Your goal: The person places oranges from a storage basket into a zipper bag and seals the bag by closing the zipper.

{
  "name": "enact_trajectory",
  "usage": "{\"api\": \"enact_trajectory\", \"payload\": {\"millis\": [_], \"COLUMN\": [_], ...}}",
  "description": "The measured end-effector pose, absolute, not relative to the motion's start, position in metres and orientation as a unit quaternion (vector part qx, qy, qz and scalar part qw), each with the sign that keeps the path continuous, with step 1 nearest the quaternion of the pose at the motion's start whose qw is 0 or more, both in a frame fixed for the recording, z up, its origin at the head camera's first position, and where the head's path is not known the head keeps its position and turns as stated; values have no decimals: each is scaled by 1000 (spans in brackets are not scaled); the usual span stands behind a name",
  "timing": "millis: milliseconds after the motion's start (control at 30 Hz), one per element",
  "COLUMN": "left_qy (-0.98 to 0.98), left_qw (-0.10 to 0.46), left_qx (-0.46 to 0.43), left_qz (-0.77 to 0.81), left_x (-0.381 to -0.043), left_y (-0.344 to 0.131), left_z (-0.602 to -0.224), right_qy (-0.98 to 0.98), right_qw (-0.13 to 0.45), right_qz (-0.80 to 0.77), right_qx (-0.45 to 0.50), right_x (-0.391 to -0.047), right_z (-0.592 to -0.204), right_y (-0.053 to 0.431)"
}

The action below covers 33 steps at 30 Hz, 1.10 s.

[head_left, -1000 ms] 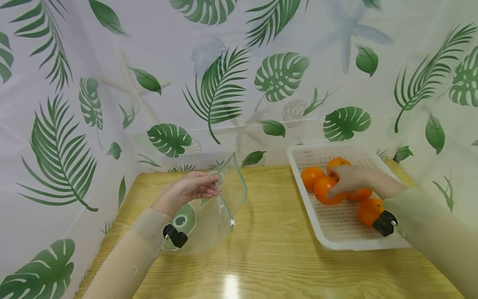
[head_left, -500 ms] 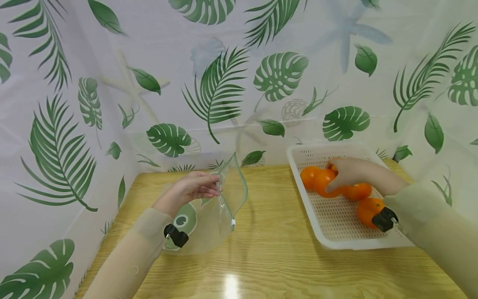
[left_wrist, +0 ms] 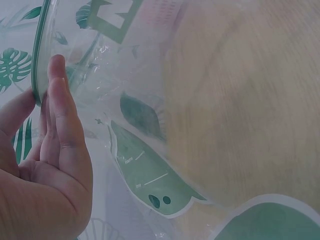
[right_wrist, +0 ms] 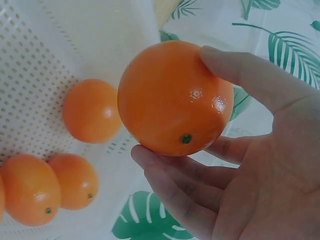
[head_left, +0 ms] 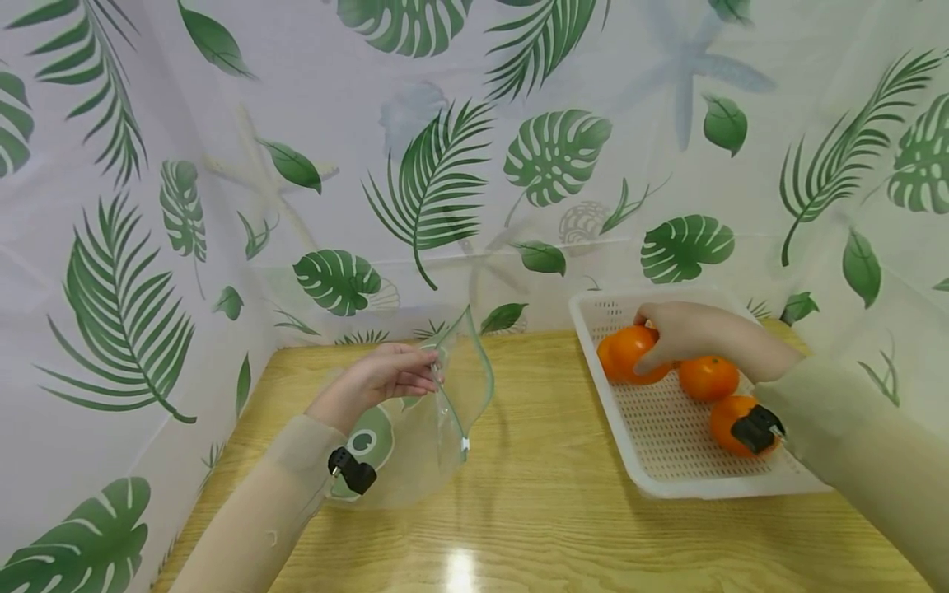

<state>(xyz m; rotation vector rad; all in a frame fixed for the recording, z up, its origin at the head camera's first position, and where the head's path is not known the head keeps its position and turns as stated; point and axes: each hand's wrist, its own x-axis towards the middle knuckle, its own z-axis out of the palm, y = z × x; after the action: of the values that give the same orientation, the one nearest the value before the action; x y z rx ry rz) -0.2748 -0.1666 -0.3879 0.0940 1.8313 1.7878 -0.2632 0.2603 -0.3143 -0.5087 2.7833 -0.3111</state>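
Note:
My left hand (head_left: 385, 375) pinches the rim of a clear zip bag (head_left: 415, 461) between thumb and fingers. The bag's mouth gapes toward the right, with a white slider (head_left: 465, 444) low on its green zip edge. Green printed shapes show on its film in the left wrist view. Over the white basket (head_left: 630, 461), my right hand (head_left: 685, 333) grips an orange (head_left: 632, 350), thumb on one side and fingers on the other. In the right wrist view that held orange (right_wrist: 175, 100) appears raised above the others.
Several more oranges lie in the basket, among them one in the middle (head_left: 708, 379) and one near the front (head_left: 734, 424). A wooden table (head_left: 534, 527) carries everything. Leaf-patterned cloth (head_left: 445, 165) stands behind and at both sides.
My right hand has taken hold of an orange, lifted it a little and shifted it slightly left. The left hand and the bag have stayed nearly still.

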Motion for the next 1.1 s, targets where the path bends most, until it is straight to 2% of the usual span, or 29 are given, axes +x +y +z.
{"api": "enact_trajectory", "payload": {"millis": [700, 1100], "left_qy": [685, 689], "left_qw": [286, 290], "left_qx": [38, 30], "left_qz": [669, 663], "left_x": [-273, -272], "left_y": [-163, -163], "left_z": [-386, -388], "right_qy": [953, 951], "right_qw": [111, 125], "right_qz": [-152, -162], "right_qx": [-237, -234], "right_x": [-251, -249], "right_z": [-299, -294], "right_y": [210, 183]}}
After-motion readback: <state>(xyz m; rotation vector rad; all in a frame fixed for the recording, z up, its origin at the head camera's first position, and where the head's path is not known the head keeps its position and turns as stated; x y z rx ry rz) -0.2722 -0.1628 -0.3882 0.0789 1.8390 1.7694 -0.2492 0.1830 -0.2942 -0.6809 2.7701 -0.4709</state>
